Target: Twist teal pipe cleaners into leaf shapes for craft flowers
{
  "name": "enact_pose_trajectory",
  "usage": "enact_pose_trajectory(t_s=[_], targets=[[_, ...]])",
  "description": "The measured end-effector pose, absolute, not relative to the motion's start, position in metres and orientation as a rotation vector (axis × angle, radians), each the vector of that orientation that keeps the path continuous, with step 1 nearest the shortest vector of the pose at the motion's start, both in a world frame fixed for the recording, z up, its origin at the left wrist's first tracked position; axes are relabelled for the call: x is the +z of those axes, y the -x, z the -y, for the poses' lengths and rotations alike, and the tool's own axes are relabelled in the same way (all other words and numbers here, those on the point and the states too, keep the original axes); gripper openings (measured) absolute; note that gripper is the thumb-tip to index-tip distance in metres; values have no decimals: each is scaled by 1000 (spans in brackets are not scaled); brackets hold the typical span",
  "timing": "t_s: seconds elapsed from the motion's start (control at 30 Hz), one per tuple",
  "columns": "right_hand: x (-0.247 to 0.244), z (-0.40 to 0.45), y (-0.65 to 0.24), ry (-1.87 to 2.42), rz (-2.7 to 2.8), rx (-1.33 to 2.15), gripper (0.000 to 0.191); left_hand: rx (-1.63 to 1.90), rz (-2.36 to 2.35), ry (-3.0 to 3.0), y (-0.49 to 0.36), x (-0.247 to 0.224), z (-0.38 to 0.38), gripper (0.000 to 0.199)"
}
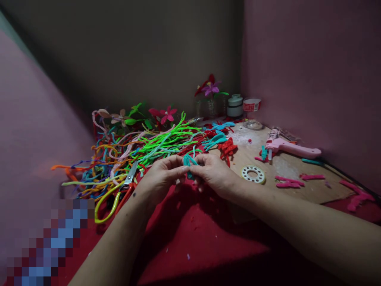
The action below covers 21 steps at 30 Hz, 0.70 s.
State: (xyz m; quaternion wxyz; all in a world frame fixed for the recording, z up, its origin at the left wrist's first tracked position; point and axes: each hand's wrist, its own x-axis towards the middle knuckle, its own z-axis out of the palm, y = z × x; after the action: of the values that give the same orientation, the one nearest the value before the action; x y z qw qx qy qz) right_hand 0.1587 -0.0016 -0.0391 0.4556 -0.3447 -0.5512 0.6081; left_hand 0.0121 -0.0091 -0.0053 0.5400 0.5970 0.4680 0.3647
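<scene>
A bent teal pipe cleaner is pinched between both hands, in the middle of the head view. My left hand grips it from the left with thumb and forefinger. From the other side, my right hand pinches the same piece, and the fingertips of both hands almost meet. Fingers cover part of the piece, so its full shape is hidden. Scissors with yellow and orange-red handles lie just left of my left wrist. Beyond the hands spreads a heap of green pipe cleaners.
A pink glue gun rests on a brown board at right. A white ring with holes lies by my right forearm. Pink pipe-cleaner pieces are scattered there. Pipe-cleaner flowers and a lidded jar stand at the back.
</scene>
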Motion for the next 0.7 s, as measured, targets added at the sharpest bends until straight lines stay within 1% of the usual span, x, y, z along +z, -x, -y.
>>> enact_pose_trajectory(t_s=[0.23,0.37,0.5,0.57,0.7], targets=[[-36,4,-160,831,1318,1592,17,918,-1050,-1283,-7,-16,1,16],[-35,3,-162,818,1276,1522,16,939,-1028,-1244,-12,-15,4,18],[-34,0,-164,829,1230,1454,9,927,-1060,-1251,-18,-17,9,17],[-34,-1,-165,831,1208,1446,6,924,-1070,-1285,-20,-18,10,17],[-32,-1,-165,816,1140,1478,7,936,-1100,-1274,-23,-20,12,18]])
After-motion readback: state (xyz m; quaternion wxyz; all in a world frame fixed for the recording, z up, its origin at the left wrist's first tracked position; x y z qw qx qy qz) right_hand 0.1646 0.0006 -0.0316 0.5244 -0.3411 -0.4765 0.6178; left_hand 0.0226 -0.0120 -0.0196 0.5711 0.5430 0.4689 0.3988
